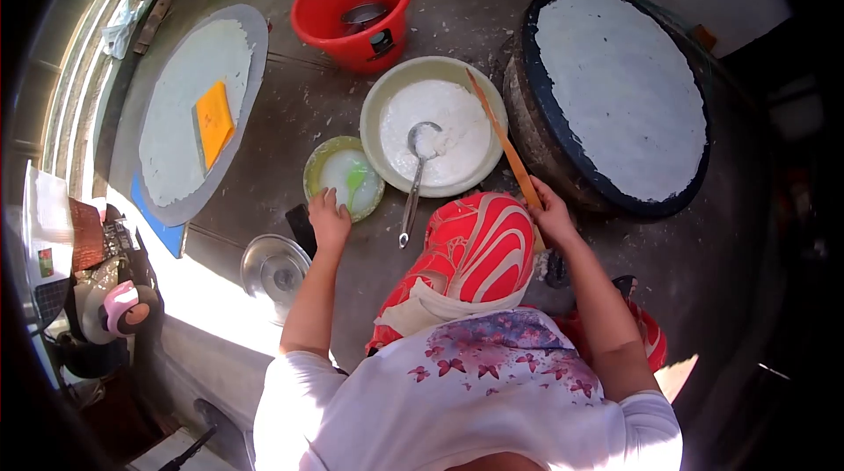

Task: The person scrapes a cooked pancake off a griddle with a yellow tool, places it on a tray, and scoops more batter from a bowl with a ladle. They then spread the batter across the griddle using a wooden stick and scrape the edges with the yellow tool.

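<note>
Grips the near end of a long flat wooden stick [498, 131] in the right hand [552, 211], slanting it across the right rim of a cream basin [373, 128] of white mixture [453, 132]. Holds the left hand [329, 219], fingers loosely parted, at the near rim of a green bowl [314, 168]; cannot tell whether touching. Has a steel ladle [415, 188] in the mixture and a round black griddle [549, 115] right of the basin.

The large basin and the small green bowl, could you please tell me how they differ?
The large basin is pale; the small green bowl is yellowish green. The basin is wider than the bowl. The basin holds a metal ladle, the bowl a green spoon. Both contain something whitish.
</note>
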Available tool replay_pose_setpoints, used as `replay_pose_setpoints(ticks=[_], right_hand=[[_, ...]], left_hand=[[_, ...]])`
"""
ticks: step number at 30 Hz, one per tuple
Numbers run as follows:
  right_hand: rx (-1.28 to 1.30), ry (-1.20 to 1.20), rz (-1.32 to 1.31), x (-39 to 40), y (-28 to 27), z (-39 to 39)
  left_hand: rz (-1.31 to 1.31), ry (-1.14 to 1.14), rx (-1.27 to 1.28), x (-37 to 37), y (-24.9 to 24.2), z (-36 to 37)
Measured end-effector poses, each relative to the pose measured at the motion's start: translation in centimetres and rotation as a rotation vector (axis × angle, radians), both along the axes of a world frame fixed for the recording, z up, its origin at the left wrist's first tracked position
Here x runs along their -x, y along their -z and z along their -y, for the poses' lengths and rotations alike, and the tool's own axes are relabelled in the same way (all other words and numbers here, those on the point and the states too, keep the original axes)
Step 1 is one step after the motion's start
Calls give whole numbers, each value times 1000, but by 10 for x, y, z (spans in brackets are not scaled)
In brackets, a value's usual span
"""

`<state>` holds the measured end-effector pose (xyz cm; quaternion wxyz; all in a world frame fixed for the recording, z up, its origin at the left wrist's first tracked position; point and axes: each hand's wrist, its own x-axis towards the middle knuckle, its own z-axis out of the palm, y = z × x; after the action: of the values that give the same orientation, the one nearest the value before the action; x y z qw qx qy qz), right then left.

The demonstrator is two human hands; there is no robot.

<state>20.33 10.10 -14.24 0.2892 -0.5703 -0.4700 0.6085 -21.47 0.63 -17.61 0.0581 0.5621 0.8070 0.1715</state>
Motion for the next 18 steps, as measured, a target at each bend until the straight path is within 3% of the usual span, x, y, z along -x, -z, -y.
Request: replay_pose_setpoints(ticks=[4, 7, 8, 9, 12, 14, 16, 18], right_hand=[[-13, -101, -27, 29, 49, -28], [19, -109, -92, 36, 59, -24], [57, -79, -119, 37, 61, -18], [-87, -154, 41, 32, 64, -15], [-47, -179, 113, 1, 91, -2], [105, -150, 50, -15, 96, 14], [136, -166, 154, -28, 94, 35], [174, -138, 271, -45, 89, 52]], left_hand=[[-281, 59, -193, -3, -92, -31], [-415, 10, -287, 14, -131, -49], [-467, -22, -330, 25, -139, -55], [-485, -39, -326, 39, -143, -61], [-602, -183, -371, 90, -141, -83], [-666, -481, -157, 127, -137, -98], [-434, -736, 50, 145, -142, -112], [-57, -824, 327, 152, -166, -119]])
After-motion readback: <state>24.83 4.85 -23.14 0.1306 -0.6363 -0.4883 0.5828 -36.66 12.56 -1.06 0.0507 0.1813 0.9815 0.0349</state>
